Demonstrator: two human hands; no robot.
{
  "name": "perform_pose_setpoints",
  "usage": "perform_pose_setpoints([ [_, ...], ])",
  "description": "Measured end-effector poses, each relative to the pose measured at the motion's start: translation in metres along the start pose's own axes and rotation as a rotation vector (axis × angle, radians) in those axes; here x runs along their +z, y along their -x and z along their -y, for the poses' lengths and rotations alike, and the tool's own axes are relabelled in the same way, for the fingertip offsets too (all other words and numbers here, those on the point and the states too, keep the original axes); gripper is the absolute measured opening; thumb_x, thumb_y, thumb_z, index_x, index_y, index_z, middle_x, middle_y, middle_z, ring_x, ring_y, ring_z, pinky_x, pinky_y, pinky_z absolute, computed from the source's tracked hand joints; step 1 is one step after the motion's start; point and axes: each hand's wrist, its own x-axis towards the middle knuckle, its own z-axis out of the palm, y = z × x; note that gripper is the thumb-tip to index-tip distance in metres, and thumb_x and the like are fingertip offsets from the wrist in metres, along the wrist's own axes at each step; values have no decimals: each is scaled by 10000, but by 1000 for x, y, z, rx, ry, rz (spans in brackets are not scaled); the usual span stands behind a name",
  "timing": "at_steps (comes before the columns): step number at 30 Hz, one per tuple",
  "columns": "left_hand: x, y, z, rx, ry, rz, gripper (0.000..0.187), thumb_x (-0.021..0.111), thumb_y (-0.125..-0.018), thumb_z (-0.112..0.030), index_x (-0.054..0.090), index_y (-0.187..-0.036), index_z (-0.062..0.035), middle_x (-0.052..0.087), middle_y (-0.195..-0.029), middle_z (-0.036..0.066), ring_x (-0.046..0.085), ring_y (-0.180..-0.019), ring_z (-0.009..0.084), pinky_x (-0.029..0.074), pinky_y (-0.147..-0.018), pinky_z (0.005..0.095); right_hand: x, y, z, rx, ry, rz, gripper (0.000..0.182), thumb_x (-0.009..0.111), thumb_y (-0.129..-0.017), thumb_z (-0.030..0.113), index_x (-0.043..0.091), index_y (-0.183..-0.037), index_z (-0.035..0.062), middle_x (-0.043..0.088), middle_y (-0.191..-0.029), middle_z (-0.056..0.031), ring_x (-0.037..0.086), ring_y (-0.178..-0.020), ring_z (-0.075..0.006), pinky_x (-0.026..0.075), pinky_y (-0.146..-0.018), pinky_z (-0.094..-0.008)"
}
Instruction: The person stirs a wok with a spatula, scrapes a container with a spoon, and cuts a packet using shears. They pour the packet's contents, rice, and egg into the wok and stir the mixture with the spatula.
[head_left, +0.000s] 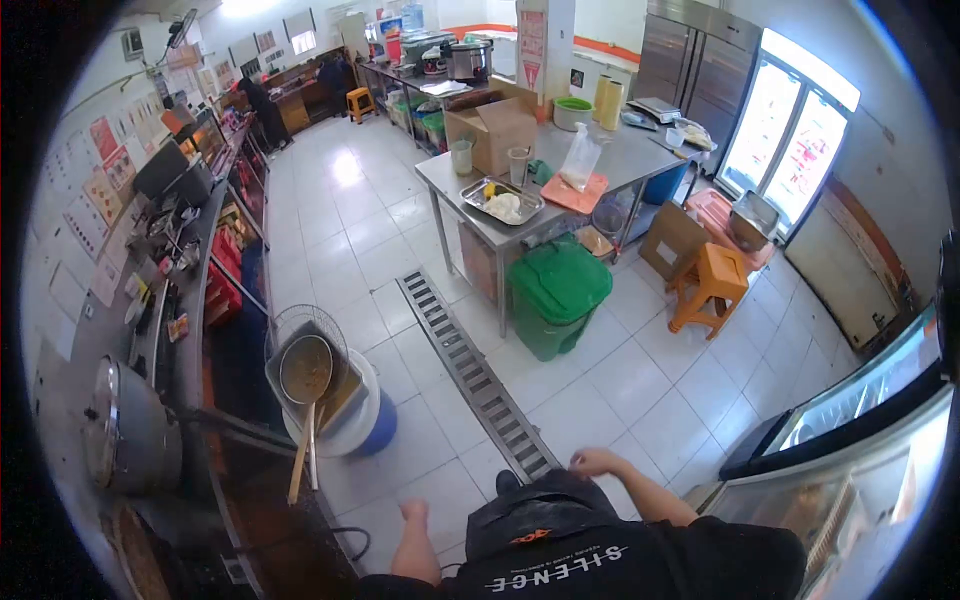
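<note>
My left hand [414, 511] hangs low beside my body, above the tiled floor; its fingers are too small and foreshortened to read, and no object shows in it. Near the right edge of my dark apron [540, 505], my right hand [594, 462] is bent inward with its fingers curled together and nothing visible in them. The floor drain grate [475, 380] ends close to my feet, between the two hands. Left of my left hand, a strainer [306, 370] with a wooden handle rests over a metal pan on a white and blue bucket [375, 425].
A steel table [440, 180] ahead bears a cardboard box [490, 135] and a food tray [503, 203]. Beside it stand a green bin [560, 295] and an orange stool [710, 285]. A long counter with a large pot [135, 430] runs along the left. People [265, 110] stand far back.
</note>
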Motion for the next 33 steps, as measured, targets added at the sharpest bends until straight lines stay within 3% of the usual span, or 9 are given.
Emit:
perform_pose_setpoints([
  [5, 56, 100, -284, 270, 538, 199, 203, 532, -892, -191, 568, -970, -7, 623, -903, 61, 597, -732, 145, 465, -595, 251, -182, -168, 3, -225, -42, -300, 210, 576, -788, 189, 644, -903, 27, 674, -791, -73, 644, -694, -160, 516, -642, -306],
  [9, 86, 121, -347, 539, 311, 233, 233, 518, -936, -192, 547, -1084, -14, 624, -997, 80, 593, -816, 140, 470, -700, 261, -351, -299, 64, -179, -533, -661, 176, 512, -787, 127, 643, -765, 13, 652, -698, -88, 623, -659, -159, 497, -614, -294],
  [12, 103, 132, -299, 507, 356, 76, 267, 514, -948, -203, 540, -1107, 10, 613, -1018, 96, 583, -871, 147, 486, -769, 283, -439, -438, 51, 133, -592, -1123, 200, 529, -803, 156, 644, -853, 0, 667, -839, -170, 641, -767, -256, 502, -687, -360],
  [16, 117, 161, -81, -240, 745, -319, 305, 502, -935, -196, 528, -1157, 11, 579, -1093, 125, 577, -973, 190, 489, -806, 282, -504, -482, 101, 482, -617, -1242, 305, 566, -801, 218, 612, -994, -12, 637, -1002, -232, 616, -939, -339, 477, -819, -404],
  [19, 154, 224, -86, -521, 675, -249, 293, 511, -930, -193, 533, -1146, 5, 588, -1066, 123, 585, -950, 195, 492, -778, 287, -512, -520, 73, 368, -554, -1197, 371, 576, -797, 224, 567, -1068, -30, 622, -1035, -230, 597, -973, -350, 456, -863, -401],
  [22, 193, 241, -106, -547, 689, -211, 282, 519, -926, -189, 537, -1135, -1, 596, -1039, 121, 593, -927, 200, 495, -750, 291, -499, -498, 89, -204, -758, -1284, 408, 616, -771, 238, 526, -1004, -84, 574, -998, -274, 554, -954, -420, 434, -859, -431],
  [25, 224, 251, -123, -514, 719, -185, 270, 527, -921, -185, 541, -1123, -6, 605, -1012, 119, 601, -904, 205, 498, -723, 295, -474, -532, 37, -15, -632, -1380, 439, 588, -795, 213, 443, -1065, -101, 525, -1034, -289, 522, -972, -408, 401, -885, -422],
  [31, 251, 312, -74, -432, 858, -232, 248, 543, -913, -178, 550, -1101, -17, 622, -958, 116, 617, -858, 216, 504, -667, 304, -429, -465, 31, -367, -518, -1300, 186, 534, -822, 119, 432, -935, 12, 440, -880, -111, 413, -821, -204, 366, -758, -397],
  [33, 251, 338, -34, -340, 945, -278, 240, 549, -910, -176, 553, -1093, -21, 627, -940, 114, 622, -842, 219, 506, -648, 307, -405, -453, -17, -275, 957, -1173, 245, 573, -800, 119, 490, -950, -56, 475, -959, -188, 485, -849, -281, 370, -826, -423],
])
